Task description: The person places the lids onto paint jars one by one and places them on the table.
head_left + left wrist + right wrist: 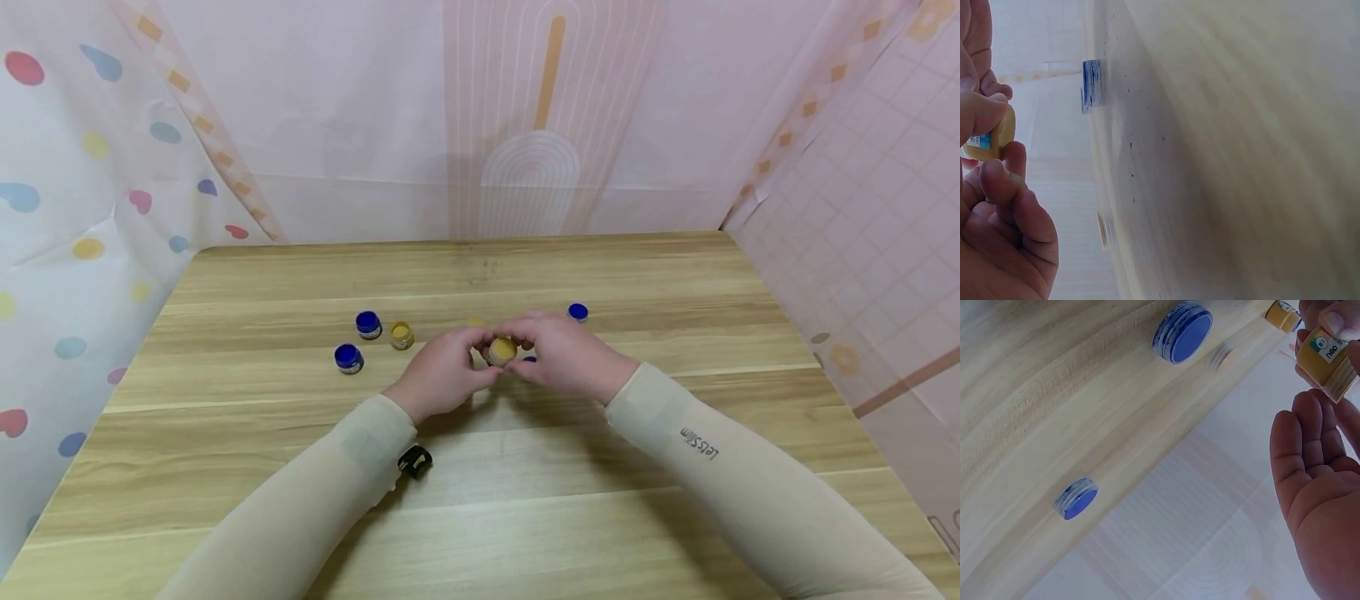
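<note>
A small yellow paint jar is held up over the middle of the table between both hands. The left hand grips its labelled body, the jar tilted in the right wrist view. From the other side, the thumb and fingers of the right hand pinch the jar near its ribbed clear end. In the right wrist view, the lower fingers of the right hand extend below the jar. Behind the hands lies a round yellow lid, and one blue lid is partly hidden by the right hand.
Two blue paint jars and another yellow jar stand left of the hands. A second blue lid lies behind the right hand. A black device sits by the left wrist. Patterned cloth hangs behind the wooden table.
</note>
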### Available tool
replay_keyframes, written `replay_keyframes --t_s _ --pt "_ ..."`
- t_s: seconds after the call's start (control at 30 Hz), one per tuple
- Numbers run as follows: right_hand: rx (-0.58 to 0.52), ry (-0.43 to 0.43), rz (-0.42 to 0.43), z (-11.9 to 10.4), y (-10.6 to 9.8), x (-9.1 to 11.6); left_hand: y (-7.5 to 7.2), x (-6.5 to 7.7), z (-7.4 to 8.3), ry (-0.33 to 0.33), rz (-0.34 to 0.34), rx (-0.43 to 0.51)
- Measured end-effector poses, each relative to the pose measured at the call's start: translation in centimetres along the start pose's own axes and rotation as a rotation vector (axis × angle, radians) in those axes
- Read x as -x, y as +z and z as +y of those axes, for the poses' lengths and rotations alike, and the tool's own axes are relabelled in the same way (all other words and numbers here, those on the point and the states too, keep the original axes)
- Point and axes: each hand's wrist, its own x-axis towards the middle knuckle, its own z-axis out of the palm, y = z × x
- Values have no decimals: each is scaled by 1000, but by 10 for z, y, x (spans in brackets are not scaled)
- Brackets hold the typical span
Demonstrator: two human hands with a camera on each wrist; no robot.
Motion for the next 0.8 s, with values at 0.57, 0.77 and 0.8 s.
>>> replay_keyframes --t_s 0.57,0.77,0.8 --pt "-29 27 -11 0 1 1 1 1 2 12 0 3" --pt "-9 -7 4 2 2 2 1 1 1 18 7 -4" --pt "-6 0 1 1 2 1 1 1 1 25 9 -6"
